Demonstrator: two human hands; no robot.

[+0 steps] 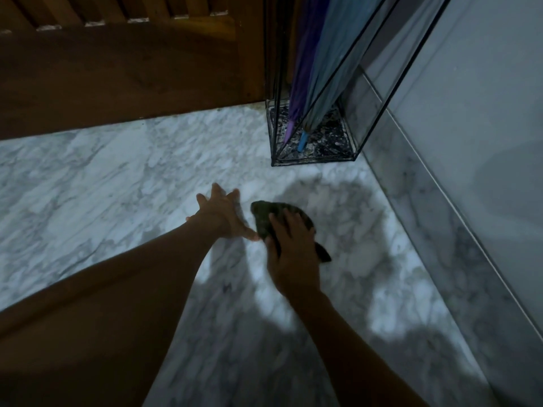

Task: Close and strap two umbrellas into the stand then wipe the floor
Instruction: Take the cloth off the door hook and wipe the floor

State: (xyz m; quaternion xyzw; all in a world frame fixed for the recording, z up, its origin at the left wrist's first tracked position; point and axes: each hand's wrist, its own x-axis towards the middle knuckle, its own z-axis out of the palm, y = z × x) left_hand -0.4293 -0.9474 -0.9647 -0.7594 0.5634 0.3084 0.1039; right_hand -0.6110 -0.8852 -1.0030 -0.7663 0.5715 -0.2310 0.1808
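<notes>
Cloth [266, 220] under right hand [292, 259] fingers [289, 227].

Glossy veined marble floor [102, 183], dark wood door [117, 69]; glass stand w/ metal frame [357, 154], cloth rag [264, 218]

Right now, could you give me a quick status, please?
Right hand on cloth, left hand open. Umbrellas in stand. Floor clear.
</notes>
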